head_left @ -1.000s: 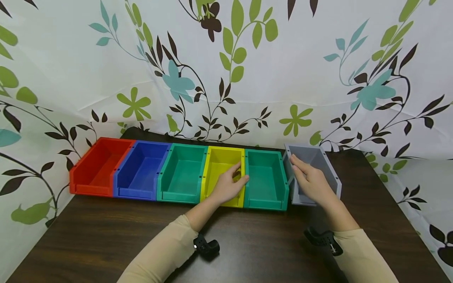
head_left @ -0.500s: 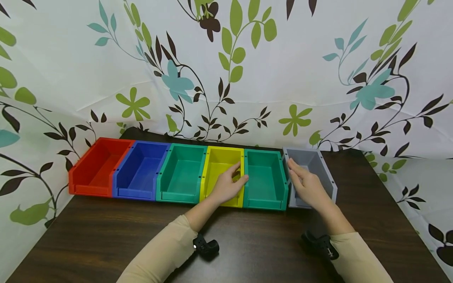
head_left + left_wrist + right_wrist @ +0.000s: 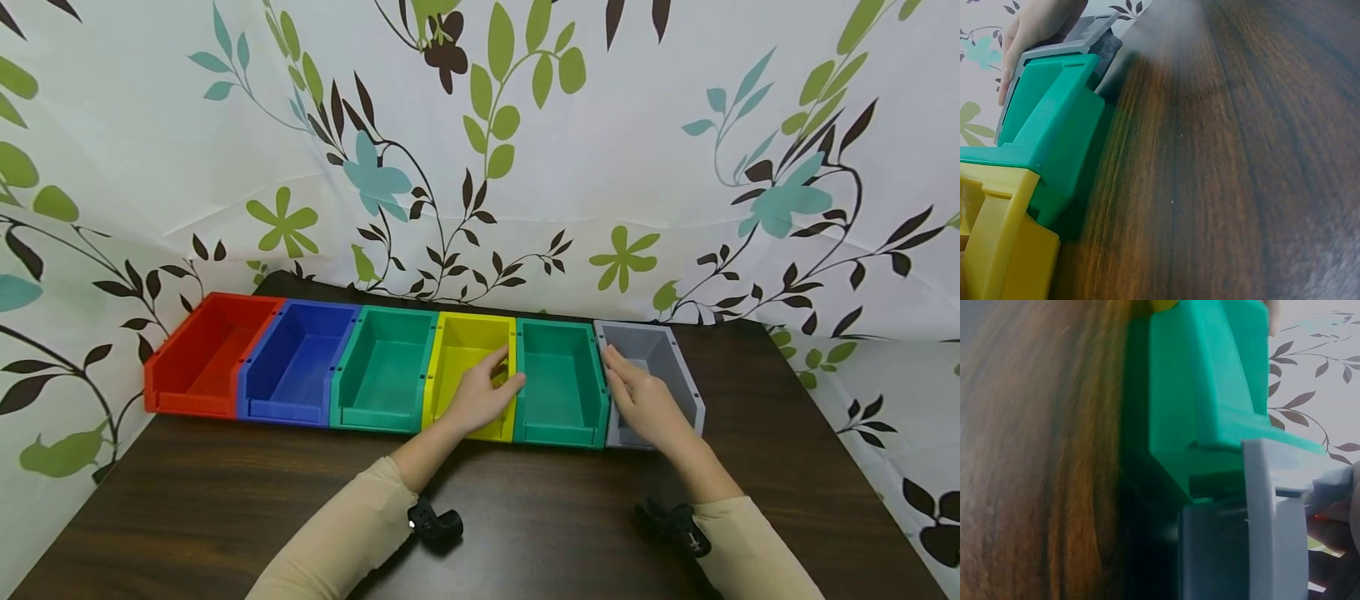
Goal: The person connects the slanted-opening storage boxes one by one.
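Observation:
In the head view my left hand [image 3: 480, 398] grips the wall where the yellow bin [image 3: 471, 332] meets the right green bin [image 3: 561, 435], its thumb on the rim. My right hand [image 3: 651, 406] holds the left wall of the grey bin [image 3: 681, 367], fingers over that wall's rim. The grey bin stands against the right side of the green bin, its front roughly level with it. In the left wrist view, the right hand [image 3: 1040, 24] reaches over the grey bin [image 3: 1079, 45]. A corner of the grey bin [image 3: 1261, 550] fills the lower right wrist view.
Left of the yellow bin, another green bin [image 3: 377, 418], a blue bin [image 3: 285, 410] and a red bin [image 3: 193, 403] continue the row on the dark wooden table [image 3: 540, 525]. A leaf-patterned cloth [image 3: 540, 192] hangs behind.
The right hand has drawn the grey bin left and slightly nearer, closing the gap beside the green bin and straightening it. The left hand has stayed in place.

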Demonstrator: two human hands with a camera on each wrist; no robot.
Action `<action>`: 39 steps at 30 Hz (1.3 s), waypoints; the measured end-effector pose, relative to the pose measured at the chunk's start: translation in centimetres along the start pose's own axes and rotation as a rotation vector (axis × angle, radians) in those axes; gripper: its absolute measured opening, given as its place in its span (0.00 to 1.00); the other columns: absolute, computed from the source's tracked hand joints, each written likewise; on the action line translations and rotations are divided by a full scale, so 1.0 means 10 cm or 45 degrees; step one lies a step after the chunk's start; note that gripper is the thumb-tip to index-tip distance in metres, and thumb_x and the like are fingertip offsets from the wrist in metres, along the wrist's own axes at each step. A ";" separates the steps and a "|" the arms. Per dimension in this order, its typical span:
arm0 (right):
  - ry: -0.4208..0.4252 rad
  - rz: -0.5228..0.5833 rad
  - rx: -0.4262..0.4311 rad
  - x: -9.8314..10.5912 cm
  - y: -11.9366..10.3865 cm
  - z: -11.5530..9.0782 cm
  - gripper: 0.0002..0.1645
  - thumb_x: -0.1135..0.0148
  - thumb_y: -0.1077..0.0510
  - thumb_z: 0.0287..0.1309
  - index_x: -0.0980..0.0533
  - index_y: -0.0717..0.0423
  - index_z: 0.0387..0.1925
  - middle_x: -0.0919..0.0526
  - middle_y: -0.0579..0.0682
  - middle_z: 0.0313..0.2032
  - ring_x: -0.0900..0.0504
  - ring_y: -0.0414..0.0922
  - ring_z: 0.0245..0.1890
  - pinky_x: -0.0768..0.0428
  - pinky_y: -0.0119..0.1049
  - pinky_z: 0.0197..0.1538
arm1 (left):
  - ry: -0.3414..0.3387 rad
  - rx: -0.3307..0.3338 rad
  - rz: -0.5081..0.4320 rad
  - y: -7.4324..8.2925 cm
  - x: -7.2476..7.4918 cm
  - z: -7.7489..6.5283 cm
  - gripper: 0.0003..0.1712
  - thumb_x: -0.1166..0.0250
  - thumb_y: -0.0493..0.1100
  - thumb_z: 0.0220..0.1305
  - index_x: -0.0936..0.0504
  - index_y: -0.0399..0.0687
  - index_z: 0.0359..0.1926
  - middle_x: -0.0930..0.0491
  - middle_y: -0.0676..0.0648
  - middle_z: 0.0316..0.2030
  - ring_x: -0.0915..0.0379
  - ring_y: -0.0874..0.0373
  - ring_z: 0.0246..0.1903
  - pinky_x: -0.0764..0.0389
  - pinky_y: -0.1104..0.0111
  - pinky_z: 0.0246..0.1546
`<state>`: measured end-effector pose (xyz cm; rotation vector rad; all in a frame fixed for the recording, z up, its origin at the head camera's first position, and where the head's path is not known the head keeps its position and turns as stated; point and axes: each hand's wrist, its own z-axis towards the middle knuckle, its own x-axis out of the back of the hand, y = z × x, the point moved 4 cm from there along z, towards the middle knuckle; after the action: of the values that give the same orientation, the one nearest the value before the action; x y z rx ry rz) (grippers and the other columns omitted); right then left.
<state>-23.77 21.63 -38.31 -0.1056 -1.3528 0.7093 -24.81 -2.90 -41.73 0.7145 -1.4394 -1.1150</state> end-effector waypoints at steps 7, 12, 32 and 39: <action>0.003 -0.029 -0.008 -0.04 -0.01 -0.02 0.27 0.57 0.56 0.71 0.39 0.64 0.66 0.37 0.62 0.67 0.33 0.58 0.64 0.31 0.56 0.61 | 0.007 0.001 0.013 0.01 0.00 -0.01 0.36 0.43 0.52 0.66 0.42 0.45 0.71 0.39 0.43 0.69 0.35 0.47 0.64 0.29 0.58 0.61; -0.037 -0.072 -0.028 -0.06 -0.02 -0.03 0.28 0.58 0.54 0.72 0.40 0.63 0.68 0.38 0.61 0.68 0.33 0.58 0.64 0.31 0.56 0.61 | 0.007 -0.008 0.014 0.01 0.00 -0.01 0.36 0.44 0.52 0.67 0.43 0.45 0.71 0.40 0.43 0.69 0.36 0.47 0.65 0.30 0.58 0.61; -0.164 -0.347 -0.270 0.02 -0.05 0.05 0.45 0.43 0.47 0.59 0.47 0.63 0.71 0.30 0.50 0.13 0.33 0.45 0.13 0.39 0.35 0.14 | -0.023 -0.043 0.129 0.09 -0.16 0.15 0.38 0.47 0.54 0.68 0.47 0.43 0.72 0.35 0.42 0.67 0.35 0.50 0.64 0.30 0.57 0.62; -0.179 -0.335 -0.353 0.10 0.13 0.08 0.43 0.47 0.48 0.61 0.48 0.63 0.71 0.30 0.52 0.14 0.34 0.47 0.13 0.38 0.37 0.14 | -0.074 -0.048 0.153 0.14 -0.30 0.30 0.38 0.49 0.54 0.69 0.49 0.44 0.73 0.33 0.42 0.65 0.37 0.51 0.65 0.32 0.56 0.63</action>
<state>-25.00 22.87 -37.88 -0.0968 -1.5610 0.3102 -26.95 1.09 -41.41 0.5656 -1.4867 -1.0742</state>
